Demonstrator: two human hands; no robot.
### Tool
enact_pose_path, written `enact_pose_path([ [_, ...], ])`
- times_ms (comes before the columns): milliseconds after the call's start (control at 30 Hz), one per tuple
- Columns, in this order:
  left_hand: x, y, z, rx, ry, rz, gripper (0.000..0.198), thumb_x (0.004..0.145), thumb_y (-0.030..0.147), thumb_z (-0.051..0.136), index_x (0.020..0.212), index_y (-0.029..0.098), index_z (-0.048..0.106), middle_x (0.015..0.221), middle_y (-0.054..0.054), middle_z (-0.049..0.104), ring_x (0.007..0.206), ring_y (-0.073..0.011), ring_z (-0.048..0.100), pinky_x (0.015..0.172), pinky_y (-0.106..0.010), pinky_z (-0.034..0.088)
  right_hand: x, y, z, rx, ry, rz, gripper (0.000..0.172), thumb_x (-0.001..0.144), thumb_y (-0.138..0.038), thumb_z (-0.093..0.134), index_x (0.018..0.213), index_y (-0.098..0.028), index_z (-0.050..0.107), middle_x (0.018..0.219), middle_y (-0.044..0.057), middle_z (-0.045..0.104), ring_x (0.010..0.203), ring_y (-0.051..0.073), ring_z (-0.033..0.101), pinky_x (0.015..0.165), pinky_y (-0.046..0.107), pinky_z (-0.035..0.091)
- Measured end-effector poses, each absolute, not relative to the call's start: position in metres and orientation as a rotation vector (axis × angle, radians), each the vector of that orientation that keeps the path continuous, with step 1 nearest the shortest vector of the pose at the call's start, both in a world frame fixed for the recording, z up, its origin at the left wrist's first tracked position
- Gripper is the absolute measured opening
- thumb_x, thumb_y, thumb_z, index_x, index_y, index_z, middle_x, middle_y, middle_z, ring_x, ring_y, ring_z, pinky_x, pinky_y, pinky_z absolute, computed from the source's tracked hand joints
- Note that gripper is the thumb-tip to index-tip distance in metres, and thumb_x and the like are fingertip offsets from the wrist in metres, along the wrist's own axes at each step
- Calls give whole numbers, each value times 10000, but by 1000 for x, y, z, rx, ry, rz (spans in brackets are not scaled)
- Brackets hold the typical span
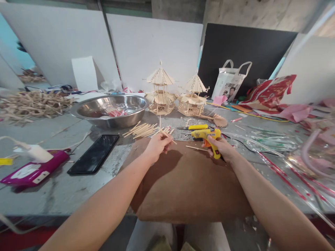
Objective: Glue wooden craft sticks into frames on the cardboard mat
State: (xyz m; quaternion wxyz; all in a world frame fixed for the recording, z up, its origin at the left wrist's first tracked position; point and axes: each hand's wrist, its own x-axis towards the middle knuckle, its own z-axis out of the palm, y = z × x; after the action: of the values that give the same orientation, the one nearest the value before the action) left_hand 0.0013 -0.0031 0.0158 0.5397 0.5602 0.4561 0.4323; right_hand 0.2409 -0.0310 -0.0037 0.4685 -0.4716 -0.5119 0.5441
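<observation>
My left hand [158, 145] is closed in a pinch on a thin wooden stick [171, 138] above the far edge of a brown board [183, 188]. Another stick [160, 122] points upward by the fingertips; whether the two are joined I cannot tell. My right hand [222, 148] is wrapped round the grip of a yellow hot glue gun [205, 134], its nozzle toward the left hand. One loose stick [196, 148] lies on the board below the gun. Behind the left hand is a pile of sticks [143, 130]. A yellow utility knife [198, 127] lies just beyond the gun.
Two stick-built pagoda models [161, 99] [193, 101] stand at the back. On the left are a steel basin [112, 122], a black phone [94, 155], a purple power strip [36, 170] and heaped sticks [34, 106]. Plastic-wrapped strips [277, 139] and a white bag [227, 82] occupy the right.
</observation>
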Motion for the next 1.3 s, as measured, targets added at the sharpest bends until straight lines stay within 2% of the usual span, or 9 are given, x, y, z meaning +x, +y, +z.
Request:
enact_pose_path([
  [233,0,0,15,1067,903,1043,211,569,217,636,721,137,514,685,-25,621,460,-82,535,459,-213,432,240,-31,-2,-1128,-1260,1334,349,682,-494,528,780,-161,492,725,38,631,328,56,455,328,191,356],
  [433,0,-2,14,1224,930,978,260,580,257,628,797,115,609,613,-5,577,427,-57,470,402,-191,377,242,-30,-3,-1099,-1194,1302,340,676,-492,534,754,-162,505,700,28,626,333,58,454,326,193,361],
  [667,1,-5,9,1477,992,812,235,626,258,581,817,121,595,634,-17,610,408,-41,431,421,-190,348,243,-30,-2,-1110,-1083,1342,318,694,-468,528,692,-150,545,528,20,581,385,87,490,369,202,416],
  [800,2,-8,11,1534,874,690,353,636,201,551,984,146,571,910,-69,626,524,-53,511,545,-213,416,244,-26,-5,-1115,-1020,1364,278,687,-436,552,706,-158,556,594,39,614,484,125,559,466,247,479],
  [900,2,-13,15,1538,716,538,575,586,72,522,1138,225,476,1149,-56,521,739,-85,570,693,-227,421,244,-23,-8,-1083,-1008,1344,239,686,-405,567,729,-170,561,642,35,628,556,139,586,510,252,490],
  [967,1,-15,17,1484,606,463,673,552,29,511,1173,276,430,1239,-31,439,863,-112,563,785,-248,397,244,-22,-9,-1068,-1005,1327,221,687,-388,574,731,-173,563,647,30,629,583,139,592,527,244,493],
  [1033,1,-16,16,1396,512,473,642,558,60,531,1159,271,451,1257,-36,418,912,-145,555,838,-286,377,244,-22,-8,-1071,-999,1332,208,688,-373,577,729,-170,563,642,28,627,586,138,593,538,243,496],
  [1167,0,-9,11,1321,590,640,406,681,287,542,1075,188,541,1190,-107,480,786,-160,595,769,-322,420,240,-26,-5,-1115,-961,1393,201,705,-358,560,716,-157,550,651,38,627,559,137,590,526,269,504],
  [1300,0,-3,5,1544,837,684,413,693,348,552,1072,183,536,1047,-89,576,567,-90,579,577,-233,414,235,-31,-2,-1113,-1001,1486,222,720,-378,531,727,-155,540,645,43,625,528,131,575,474,267,492],
])
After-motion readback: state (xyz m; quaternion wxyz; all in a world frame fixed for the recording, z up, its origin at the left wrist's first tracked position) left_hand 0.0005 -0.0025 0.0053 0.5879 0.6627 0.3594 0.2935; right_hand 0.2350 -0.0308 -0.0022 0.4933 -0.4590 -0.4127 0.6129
